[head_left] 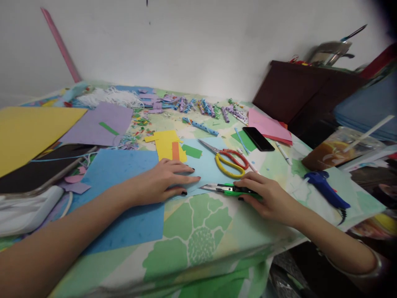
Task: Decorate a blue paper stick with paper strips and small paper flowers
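My left hand [166, 180] lies flat with fingers stretched out on a light blue paper sheet [204, 167], pressing it down. A larger blue sheet [124, 198] lies under my left forearm. My right hand [266, 196] is closed on a green utility knife [228, 189], whose blade tip rests at the light blue sheet's near edge. Red and yellow scissors [228, 159] lie just beyond the knife. Yellow paper pieces [166, 145] with an orange strip sit behind my left hand.
A black phone [258, 138] and pink paper [268, 126] lie at the right. A blue glue gun [327, 192] sits near the table's right edge. Purple [99, 124] and yellow sheets [27, 132], rolled paper scraps [204, 108] and a tablet [43, 167] fill the left and back.
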### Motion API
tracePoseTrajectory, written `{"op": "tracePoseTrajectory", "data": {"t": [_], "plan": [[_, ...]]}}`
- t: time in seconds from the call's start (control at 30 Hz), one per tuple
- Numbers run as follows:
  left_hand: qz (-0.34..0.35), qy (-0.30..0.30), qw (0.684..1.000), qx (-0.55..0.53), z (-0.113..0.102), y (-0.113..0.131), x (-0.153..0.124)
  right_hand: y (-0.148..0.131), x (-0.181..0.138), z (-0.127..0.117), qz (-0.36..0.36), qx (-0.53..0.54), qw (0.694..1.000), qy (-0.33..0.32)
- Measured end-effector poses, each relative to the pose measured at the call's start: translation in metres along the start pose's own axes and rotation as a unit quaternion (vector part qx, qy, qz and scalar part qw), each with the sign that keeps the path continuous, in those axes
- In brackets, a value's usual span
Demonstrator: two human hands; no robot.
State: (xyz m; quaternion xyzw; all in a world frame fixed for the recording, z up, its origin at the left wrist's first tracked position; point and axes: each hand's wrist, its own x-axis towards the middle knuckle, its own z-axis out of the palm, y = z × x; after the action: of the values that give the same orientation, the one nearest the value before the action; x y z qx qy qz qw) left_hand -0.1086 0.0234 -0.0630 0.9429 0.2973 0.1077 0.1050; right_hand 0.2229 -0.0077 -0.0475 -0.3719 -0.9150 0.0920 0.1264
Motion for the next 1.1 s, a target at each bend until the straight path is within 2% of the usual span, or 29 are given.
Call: {"op": "tracePoseTrajectory", "data": {"t": [0.13,0.27,0.5,1.1], "plan": [[0.022,-0.022,0.999,0.017,-0.003,-0.002,-0.002,-0.002,0.006,-0.001,-0.007,-0.002,1.000,-0.006],[0.015,-0.041,0.999,-0.013,-0.006,-0.010,-0.004,0.001,0.011,-0.003,-0.029,0.001,1.000,-0.006],[0.029,-0.016,0.998,-0.050,-0.006,-0.015,-0.004,0.004,0.015,-0.005,-0.045,0.021,0.999,-0.004],[0.051,-0.013,0.997,-0.050,-0.006,-0.015,0.000,0.006,0.021,-0.005,-0.073,0.016,0.997,-0.003]]}}
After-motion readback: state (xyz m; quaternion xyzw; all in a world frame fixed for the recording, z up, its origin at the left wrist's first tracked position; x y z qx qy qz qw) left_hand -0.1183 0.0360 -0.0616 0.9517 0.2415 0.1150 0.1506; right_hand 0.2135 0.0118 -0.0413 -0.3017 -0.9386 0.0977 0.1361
